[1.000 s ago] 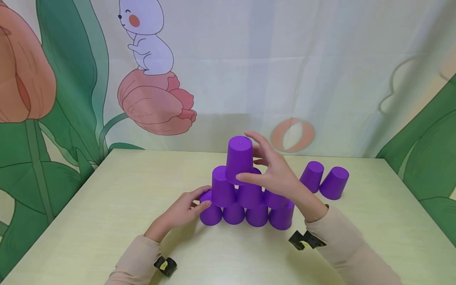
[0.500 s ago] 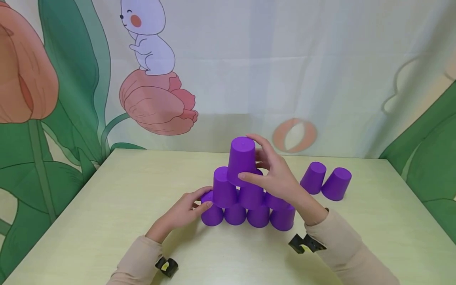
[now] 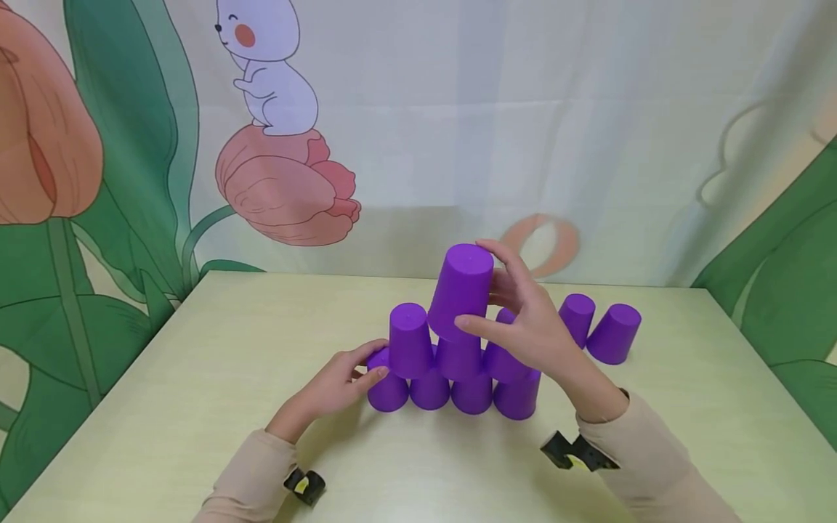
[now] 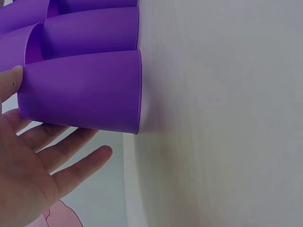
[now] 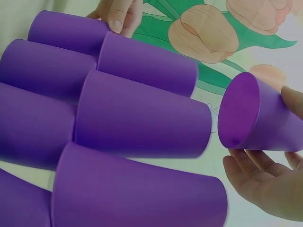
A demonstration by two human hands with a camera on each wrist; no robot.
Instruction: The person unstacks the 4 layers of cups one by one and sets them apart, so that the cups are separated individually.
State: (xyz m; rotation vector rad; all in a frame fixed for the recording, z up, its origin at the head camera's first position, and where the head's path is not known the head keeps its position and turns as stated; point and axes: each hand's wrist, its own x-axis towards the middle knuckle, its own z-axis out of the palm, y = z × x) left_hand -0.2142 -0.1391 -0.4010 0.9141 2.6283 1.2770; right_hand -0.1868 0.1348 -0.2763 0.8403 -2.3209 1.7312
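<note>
Purple cups stand upside down in two stacked rows. The bottom row has several cups, and the upper row has three, its left one (image 3: 410, 345) fully visible. My left hand (image 3: 335, 385) holds the leftmost bottom cup (image 4: 85, 92), thumb on one side and fingers on the other. My right hand (image 3: 539, 327) grips another upside-down cup (image 3: 461, 287) between thumb and fingers, tilted above the upper row. In the right wrist view, this raised cup (image 5: 272, 113) shows its open rim, with a gap between it and the middle upper cup (image 5: 144, 118).
Two more upside-down purple cups, a nearer one (image 3: 615, 334) and one partly behind my right hand (image 3: 577, 318), stand on the right of the pale table (image 3: 275, 312). A curtain (image 3: 405, 109) printed with flowers and a white animal hangs behind the table's back edge.
My right hand has moved the raised cup a little right and up, off the left upper cup, and the cup leans more. My left hand stays at the leftmost bottom cup.
</note>
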